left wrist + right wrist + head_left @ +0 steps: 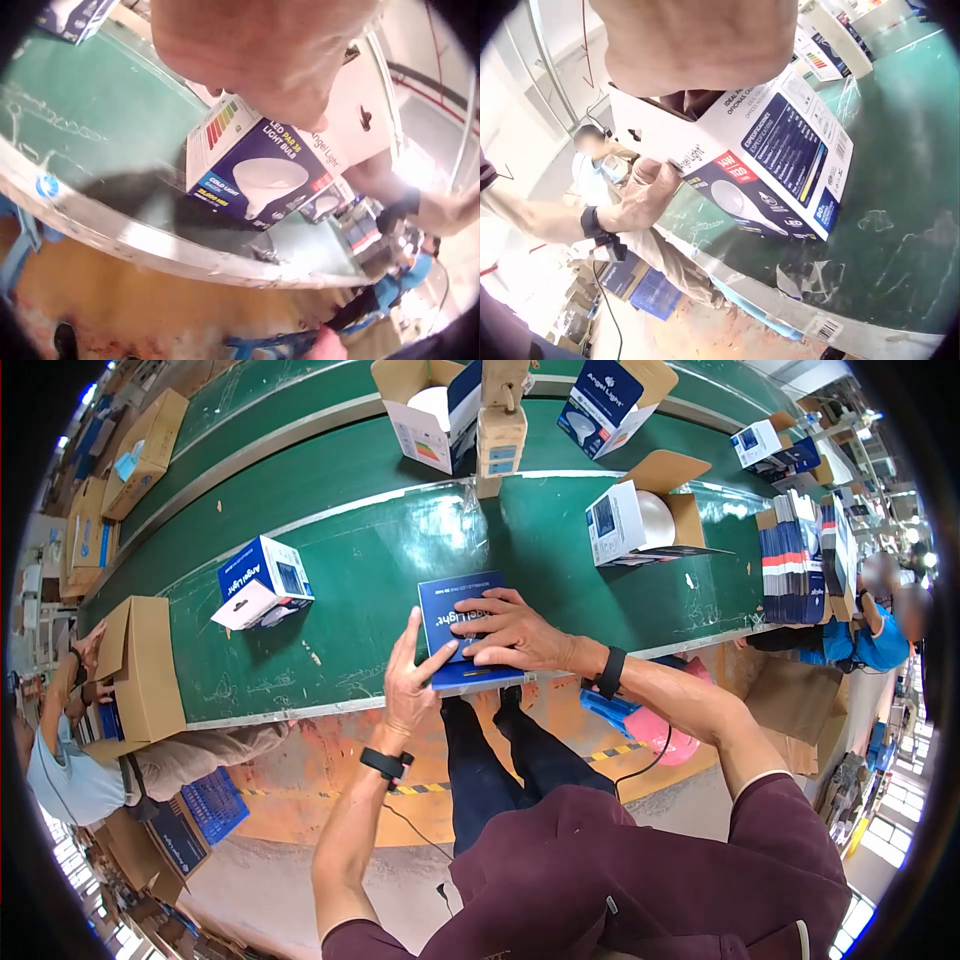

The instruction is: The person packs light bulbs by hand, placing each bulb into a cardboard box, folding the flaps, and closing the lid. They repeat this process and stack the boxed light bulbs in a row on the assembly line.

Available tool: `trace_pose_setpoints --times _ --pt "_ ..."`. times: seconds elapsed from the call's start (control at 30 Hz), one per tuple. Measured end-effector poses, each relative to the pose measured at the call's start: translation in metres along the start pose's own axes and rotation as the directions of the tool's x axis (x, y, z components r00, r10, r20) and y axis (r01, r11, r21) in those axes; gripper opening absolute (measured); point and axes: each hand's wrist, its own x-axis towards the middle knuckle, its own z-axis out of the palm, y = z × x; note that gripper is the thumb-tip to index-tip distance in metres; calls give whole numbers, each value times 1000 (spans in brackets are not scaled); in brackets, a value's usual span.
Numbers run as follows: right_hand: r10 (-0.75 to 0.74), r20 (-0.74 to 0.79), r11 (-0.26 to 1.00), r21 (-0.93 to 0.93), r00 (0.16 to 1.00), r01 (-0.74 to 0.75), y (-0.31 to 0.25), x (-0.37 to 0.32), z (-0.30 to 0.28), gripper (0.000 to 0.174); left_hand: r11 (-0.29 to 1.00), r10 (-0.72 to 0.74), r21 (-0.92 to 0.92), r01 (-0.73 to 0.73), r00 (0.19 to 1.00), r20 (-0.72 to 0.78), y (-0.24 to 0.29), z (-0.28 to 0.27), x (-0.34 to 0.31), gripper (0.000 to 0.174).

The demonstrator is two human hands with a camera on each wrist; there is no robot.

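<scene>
A blue-and-white light bulb box stands at the table's near edge. My right hand lies over its blue top panel, fingers spread and slightly bent. At the box's near left corner, my left hand touches it with the thumb, the index finger stretched out along the left side. In the left wrist view, the box shows a bulb picture and an energy label beneath the hand. In the right wrist view, an opening shows at the top of the box, partly hidden under my right hand.
Another bulb box sits to the left on the green table. An open box with a white bulb stands right. Flattened cartons are stacked far right. A wooden post rises behind. A person handles a cardboard box at left.
</scene>
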Motion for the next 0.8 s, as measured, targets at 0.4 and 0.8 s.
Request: trace_pose_setpoints --times 0.4,0.8 --pt "-74 -49 953 -299 996 56 12 -60 2 70 809 -330 -503 305 943 41 14 24 -3 59" --pt "751 -531 658 560 391 -504 -18 -8 72 63 451 -781 -776 440 616 -105 45 79 21 58"
